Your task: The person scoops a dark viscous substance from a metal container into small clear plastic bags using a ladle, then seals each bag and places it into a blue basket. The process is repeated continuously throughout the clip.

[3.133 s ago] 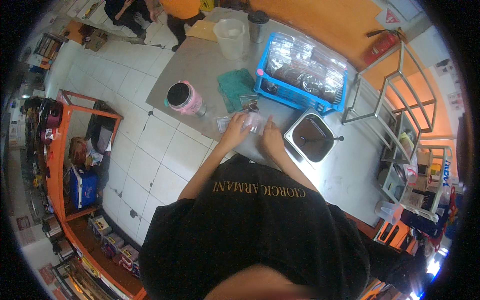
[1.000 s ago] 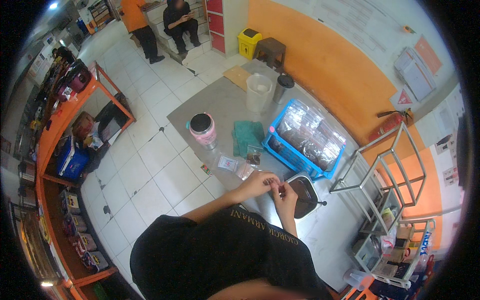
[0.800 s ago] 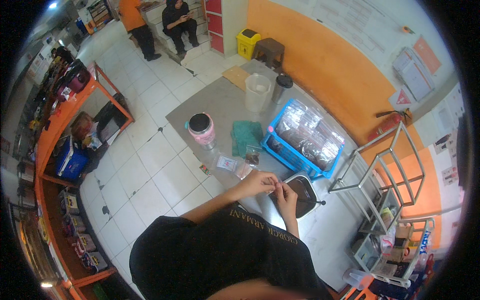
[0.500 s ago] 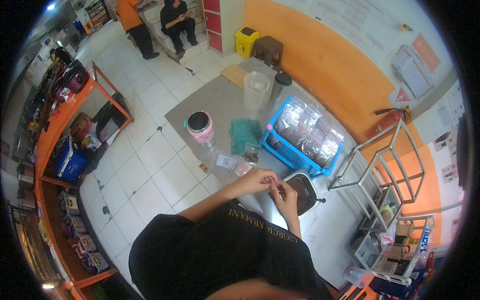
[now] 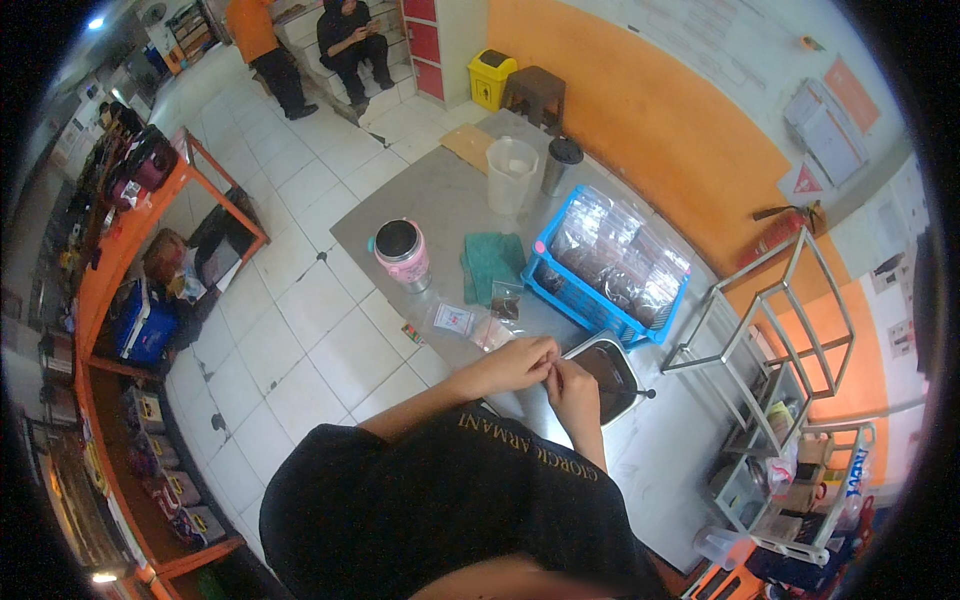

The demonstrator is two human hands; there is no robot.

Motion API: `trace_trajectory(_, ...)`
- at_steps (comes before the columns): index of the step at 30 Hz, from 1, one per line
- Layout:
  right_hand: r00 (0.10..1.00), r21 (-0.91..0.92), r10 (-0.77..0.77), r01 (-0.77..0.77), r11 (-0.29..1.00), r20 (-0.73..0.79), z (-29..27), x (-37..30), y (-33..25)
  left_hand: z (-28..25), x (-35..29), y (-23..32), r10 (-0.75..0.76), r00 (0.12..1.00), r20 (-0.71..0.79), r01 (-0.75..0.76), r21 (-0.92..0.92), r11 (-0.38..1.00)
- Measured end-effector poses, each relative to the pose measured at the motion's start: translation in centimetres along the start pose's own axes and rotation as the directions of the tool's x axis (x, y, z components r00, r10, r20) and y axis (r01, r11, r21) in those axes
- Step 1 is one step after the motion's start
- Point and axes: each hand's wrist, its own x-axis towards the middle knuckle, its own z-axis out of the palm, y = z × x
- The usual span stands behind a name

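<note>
My left hand point(image 5: 524, 363) and my right hand point(image 5: 575, 392) meet over the near part of the metal table, fingertips pinched together. Whatever lies between them is too small or hidden to make out. Just right of them sits a rectangular metal container point(image 5: 634, 377) with brown contents and a dark handle sticking out over its rim. Beyond my left hand lie clear plastic packets point(image 5: 490, 333), a white printed packet point(image 5: 454, 319) and a small clear bag point(image 5: 506, 303) with dark brown contents. A blue basket point(image 5: 588, 313) behind the container holds several filled clear bags.
A green cloth point(image 5: 491, 262), pink tumbler point(image 5: 404, 265), translucent pitcher point(image 5: 511, 178) and dark-lidded cup point(image 5: 563, 165) stand or lie farther back. At right are a metal rack frame point(image 5: 745, 325) and a clear cup point(image 5: 720, 546). Two people are in the far background.
My hands have drawn closer together, with the fingers more closed and the right hand turned inward. The objects on the table stay where they were.
</note>
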Motion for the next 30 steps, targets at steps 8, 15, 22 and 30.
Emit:
trace_trajectory(8,0.999,-0.129,0.037,-0.042,0.991,-0.041,0.7,-0.2,-0.7,1.4,0.2,-1.7,-0.014,1.0,0.021,0.009,0.213,0.977)
trace_trajectory(15,0.957,-0.177,0.163,-0.208,0.962,-0.24,0.6,0.0,-0.5,0.7,0.6,1.5,-0.221,0.966,-0.134,0.255,0.359,0.898)
trace_trajectory(22,0.928,-0.044,0.235,-0.258,0.965,-0.287,-1.2,0.8,0.4,1.5,0.3,0.4,-0.136,0.986,-0.101,0.155,0.207,0.966)
trace_trajectory(30,0.881,0.553,0.414,-0.231,0.8,-0.23,-4.1,-2.4,1.8,3.4,1.3,-3.1,-0.441,0.866,0.238,0.418,-0.829,0.373)
